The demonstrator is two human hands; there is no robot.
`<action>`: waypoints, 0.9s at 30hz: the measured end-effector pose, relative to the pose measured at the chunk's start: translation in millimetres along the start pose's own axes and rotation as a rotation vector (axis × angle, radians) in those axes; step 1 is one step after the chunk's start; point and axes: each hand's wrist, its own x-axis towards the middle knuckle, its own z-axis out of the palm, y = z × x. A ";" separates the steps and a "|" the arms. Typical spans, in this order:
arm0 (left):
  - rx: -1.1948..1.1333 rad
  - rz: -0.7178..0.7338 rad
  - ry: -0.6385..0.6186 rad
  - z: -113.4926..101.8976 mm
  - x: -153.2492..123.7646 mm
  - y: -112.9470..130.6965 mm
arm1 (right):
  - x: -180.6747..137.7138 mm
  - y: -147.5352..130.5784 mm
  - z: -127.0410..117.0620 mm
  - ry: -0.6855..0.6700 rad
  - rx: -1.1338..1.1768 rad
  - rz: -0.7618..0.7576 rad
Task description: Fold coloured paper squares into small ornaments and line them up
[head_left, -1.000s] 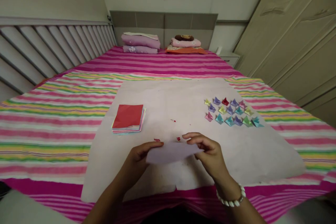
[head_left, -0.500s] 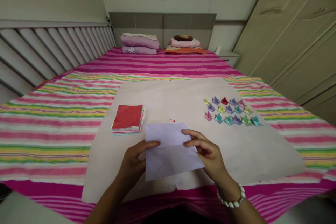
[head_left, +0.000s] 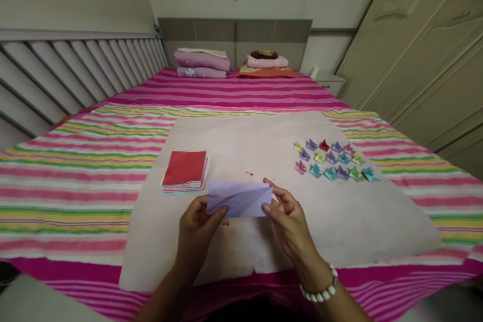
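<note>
A lavender sheet of origami paper point(head_left: 239, 200), folded over on itself into a wide strip, is held above the white sheet between both hands. My left hand point(head_left: 199, 221) pinches its left end, thumb in front and fingers behind. At the right end my right hand point(head_left: 289, 216) grips it the same way, with the index finger reaching above the upper edge. A white beaded bracelet point(head_left: 320, 296) circles the right wrist. To the left lies a stack of coloured square paper point(head_left: 184, 168) with red on top. Small folded paper figures point(head_left: 332, 158) stand in rows at the right.
A large white sheet point(head_left: 151, 241) covers part of the striped bed point(head_left: 75, 176). Small red bits point(head_left: 249, 173) lie on it. Folded bedding point(head_left: 202, 63) sits by the headboard point(head_left: 215, 30); a slatted rail point(head_left: 83, 70) runs along the left.
The lavender paper was spread open with a crease across it; now its near half is folded up. Both hands have moved to the ends of the folded strip, thumbs in front.
</note>
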 end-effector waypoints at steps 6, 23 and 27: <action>-0.149 -0.106 -0.004 1.9 2.0 -0.7 | -0.6 -0.8 3.4 -0.031 0.053 0.169; -0.381 -0.435 -0.162 18.7 3.4 -9.7 | -6.3 15.9 7.7 -0.041 -0.076 0.159; -0.333 -0.427 -0.098 15.3 7.7 -9.2 | -7.3 6.5 -5.0 -0.201 -0.190 -0.037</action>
